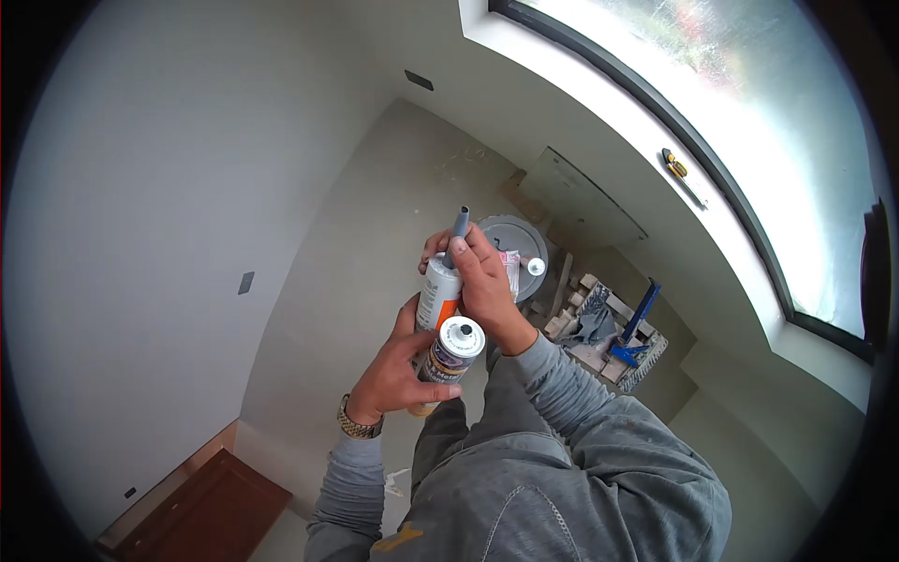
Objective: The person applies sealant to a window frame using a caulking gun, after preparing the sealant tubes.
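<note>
Seen from your head camera, your left hand [393, 375] is wrapped around the lower of two caulk cartridges, the purple-labelled cartridge [449, 354], fingers closed across its body with its white round end turned up toward you. Just above it and touching it stands the orange-and-white cartridge [438, 295], which your right hand [482, 281] clasps near the top, fingers curled about the base of its grey nozzle [460, 225]; the nozzle points up and away from you. Both hands are shut on their tubes, held close together in front of your chest, above your grey sleeves. Behind the orange-and-white cartridge, partly hidden by your right hand, a grey bucket lid [517, 245] lies on the floor. To the right of that lid sits a crate [646, 361] of wood scraps with a blue caulking gun [637, 323] leaning in it. Further beyond the lid, a screwdriver [676, 169] rests on the window sill [609, 140]. Well to the lower left of the cartridges is a brown wooden panel [211, 515].
</note>
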A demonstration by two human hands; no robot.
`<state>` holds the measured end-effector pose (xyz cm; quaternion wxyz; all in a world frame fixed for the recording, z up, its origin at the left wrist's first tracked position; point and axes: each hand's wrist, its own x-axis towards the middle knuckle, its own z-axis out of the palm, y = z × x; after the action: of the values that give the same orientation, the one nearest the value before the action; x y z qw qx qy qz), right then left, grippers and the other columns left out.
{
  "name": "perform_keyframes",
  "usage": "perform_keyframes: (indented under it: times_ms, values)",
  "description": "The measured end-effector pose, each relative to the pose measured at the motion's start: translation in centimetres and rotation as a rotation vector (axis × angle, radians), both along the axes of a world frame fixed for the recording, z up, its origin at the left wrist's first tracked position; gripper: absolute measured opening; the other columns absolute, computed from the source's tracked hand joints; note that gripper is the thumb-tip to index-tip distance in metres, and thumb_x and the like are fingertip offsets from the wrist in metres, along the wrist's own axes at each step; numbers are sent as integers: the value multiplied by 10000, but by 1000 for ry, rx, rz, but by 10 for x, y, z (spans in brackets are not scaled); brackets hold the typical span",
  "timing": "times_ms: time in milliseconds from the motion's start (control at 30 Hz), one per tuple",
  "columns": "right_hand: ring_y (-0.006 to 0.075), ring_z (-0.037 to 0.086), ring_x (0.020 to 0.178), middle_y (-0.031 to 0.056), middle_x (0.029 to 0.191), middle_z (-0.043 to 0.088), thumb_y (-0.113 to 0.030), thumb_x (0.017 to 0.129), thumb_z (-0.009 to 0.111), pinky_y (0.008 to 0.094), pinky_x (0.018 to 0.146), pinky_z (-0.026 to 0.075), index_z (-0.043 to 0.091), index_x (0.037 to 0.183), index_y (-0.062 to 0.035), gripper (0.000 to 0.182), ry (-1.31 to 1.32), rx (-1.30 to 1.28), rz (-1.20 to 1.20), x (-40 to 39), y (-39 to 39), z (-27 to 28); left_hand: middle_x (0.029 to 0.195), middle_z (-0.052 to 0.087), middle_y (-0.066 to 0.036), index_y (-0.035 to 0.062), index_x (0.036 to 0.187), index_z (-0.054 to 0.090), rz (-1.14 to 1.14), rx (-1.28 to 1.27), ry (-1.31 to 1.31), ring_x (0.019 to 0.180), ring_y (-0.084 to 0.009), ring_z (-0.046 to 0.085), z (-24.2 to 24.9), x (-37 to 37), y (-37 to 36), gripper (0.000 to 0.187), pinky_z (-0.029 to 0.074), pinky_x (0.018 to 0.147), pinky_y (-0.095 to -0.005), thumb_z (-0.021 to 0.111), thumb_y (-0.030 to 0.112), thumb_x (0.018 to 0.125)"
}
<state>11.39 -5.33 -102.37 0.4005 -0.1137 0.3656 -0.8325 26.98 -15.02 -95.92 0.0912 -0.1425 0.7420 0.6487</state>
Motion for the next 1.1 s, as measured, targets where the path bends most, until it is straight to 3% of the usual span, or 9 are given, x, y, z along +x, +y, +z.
perform_keyframes:
  times_ms: [167, 300, 400, 467, 533, 600, 833, 900, 1100]
  values:
    - [137, 664, 873, 44, 943, 690, -192, 960, 757, 303, 794, 545, 627, 1007, -47, 201, 5, -9, -114, 15, 24, 93, 1476, 348, -201, 60, 1260, 676, -34, -15, 226, 1376, -403, 402, 51, 19, 13, 707, 366, 1149, -490, 920, 323, 651]
    - [143, 692, 846, 68, 903, 744, -177, 926, 790, 317, 807, 571, 755, 966, -6, 179, 434, 90, -183, 47, 50, 163, 1387, 409, -199, 62, 1127, 726, -133, -280, 453, 1312, -386, 445, 104, 51, 8, 620, 419, 1081, -486, 920, 309, 592]
    - [170, 712, 901, 88, 948, 757, -188, 913, 800, 334, 862, 578, 763, 1005, -2, 211, 524, 2, -153, 91, 57, 202, 1342, 435, -196, 54, 1060, 746, -173, -434, 614, 1269, -394, 467, 126, 89, 2, 589, 431, 1050, -503, 907, 320, 560]
    - [183, 719, 921, 95, 959, 761, -197, 907, 804, 343, 882, 580, 763, 1014, 4, 231, 553, -93, -116, 114, 56, 210, 1322, 444, -192, 51, 1032, 753, -183, -479, 680, 1248, -395, 477, 135, 116, -3, 580, 438, 1032, -508, 898, 328, 543]
    - [196, 726, 941, 102, 971, 766, -206, 901, 807, 352, 903, 582, 762, 1022, 10, 252, 578, -183, -86, 132, 53, 215, 1324, 441, -185, 61, 1030, 758, -253, -298, 678, 1227, -394, 484, 141, 138, -12, 598, 435, 1015, -505, 880, 330, 511]
    - [306, 721, 1057, 154, 1001, 752, -190, 936, 758, 454, 971, 564, 733, 1025, 18, 227, 717, -318, 40, 150, 51, 222, 1322, 442, -177, 76, 1016, 767, -281, -256, 728, 1219, -397, 483, 146, 159, -20, 602, 429, 1006, -516, 869, 329, 479]
    - [252, 719, 1010, 131, 1043, 730, -154, 925, 770, 421, 943, 574, 695, 1051, -5, 209, 752, -206, -137, 200, 45, 256, 1429, 401, -200, 89, 967, 788, -295, -359, 799, 1319, -433, 437, 171, 197, -39, 569, 394, 1075, -535, 869, 297, 443]
    - [188, 726, 1000, 104, 1009, 735, -121, 920, 780, 364, 942, 601, 655, 1153, 24, 302, 814, -184, -176, 206, 46, 265, 1448, 390, -205, 89, 963, 791, -299, -371, 792, 1337, -441, 426, 176, 198, -40, 570, 388, 1086, -533, 868, 298, 438]
    - [192, 684, 1106, 120, 1134, 705, -116, 981, 702, 370, 999, 576, 648, 1181, 22, 248, 854, -230, -153, 234, 61, 266, 1419, 401, -209, 76, 944, 782, -267, -392, 824, 1299, -428, 446, 169, 219, -27, 566, 414, 1042, -520, 861, 302, 431]
